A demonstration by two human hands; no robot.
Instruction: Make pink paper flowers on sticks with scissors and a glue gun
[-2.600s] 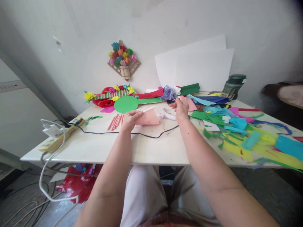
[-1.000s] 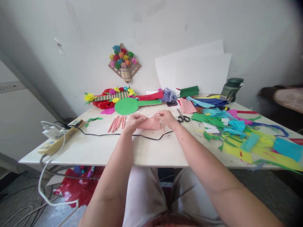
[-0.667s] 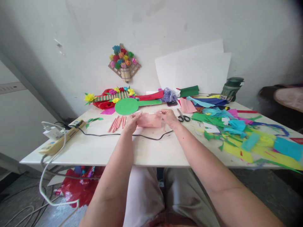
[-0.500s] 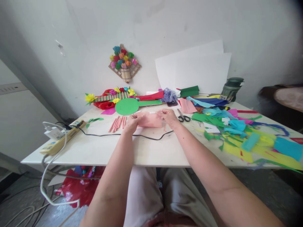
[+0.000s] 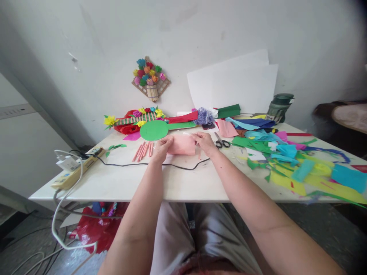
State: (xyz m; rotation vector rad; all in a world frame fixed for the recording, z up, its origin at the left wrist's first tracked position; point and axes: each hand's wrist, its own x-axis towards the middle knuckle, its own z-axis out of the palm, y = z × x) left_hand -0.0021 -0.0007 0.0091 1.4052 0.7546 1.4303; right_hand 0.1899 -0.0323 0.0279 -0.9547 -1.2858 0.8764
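Observation:
A piece of pink crepe paper (image 5: 181,145) is held up just above the table between my two hands. My left hand (image 5: 163,148) pinches its left edge, and my right hand (image 5: 205,142) grips the upper right corner. Along the paper's top edge lies a small white strip (image 5: 187,134), too small to make out well. Several thin pink paper rolls (image 5: 142,150) rest on the table left of my left hand. Black-handled scissors (image 5: 222,143) lie just right of my right hand. A green paper disc (image 5: 154,130) with a long strip sits behind the paper.
A black cable (image 5: 137,164) crosses the table in front of the hands from a power strip (image 5: 77,170) at left. Colourful paper scraps (image 5: 286,160) cover the right side. A dark green bottle (image 5: 280,109) stands at the back right. Purple shredded paper (image 5: 204,116) lies behind.
The pink paper's front face has tilted more upright towards me and looks flatter. Both hands keep their hold in nearly the same place; the view has shifted slightly.

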